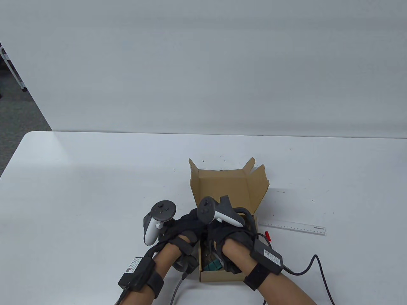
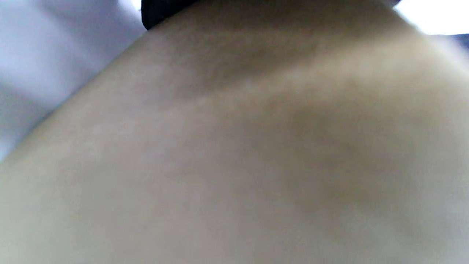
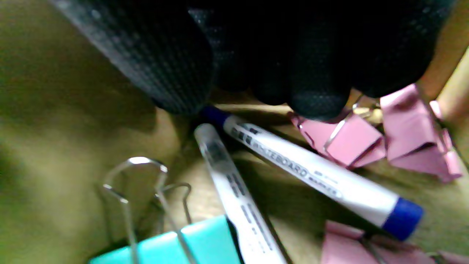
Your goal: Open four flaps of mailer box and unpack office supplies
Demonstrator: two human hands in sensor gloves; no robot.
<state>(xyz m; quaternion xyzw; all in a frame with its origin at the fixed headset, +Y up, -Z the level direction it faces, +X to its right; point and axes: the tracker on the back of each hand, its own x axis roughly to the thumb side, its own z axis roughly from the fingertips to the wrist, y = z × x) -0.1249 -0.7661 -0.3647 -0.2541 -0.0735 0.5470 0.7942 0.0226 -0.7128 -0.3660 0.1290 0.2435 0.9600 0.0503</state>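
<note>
The brown mailer box (image 1: 219, 277) stands open near the table's front edge, its lid (image 1: 222, 187) raised at the back. My right hand (image 1: 227, 236) reaches down into the box. In the right wrist view its fingertips (image 3: 315, 99) and thumb hang just above the dark end of a white whiteboard marker with a blue cap (image 3: 315, 176). A second white marker (image 3: 234, 198), pink binder clips (image 3: 351, 139) and a teal binder clip (image 3: 190, 242) lie on the box floor. My left hand (image 1: 187, 227) rests at the box's left wall; its fingers are hidden. The left wrist view shows only blurred cardboard (image 2: 234, 146).
A clear ruler (image 1: 292, 228) lies on the white table (image 1: 95, 190) just right of the box, with a small red object (image 1: 268, 235) near its left end. Glove cables (image 1: 314, 263) trail off the front right.
</note>
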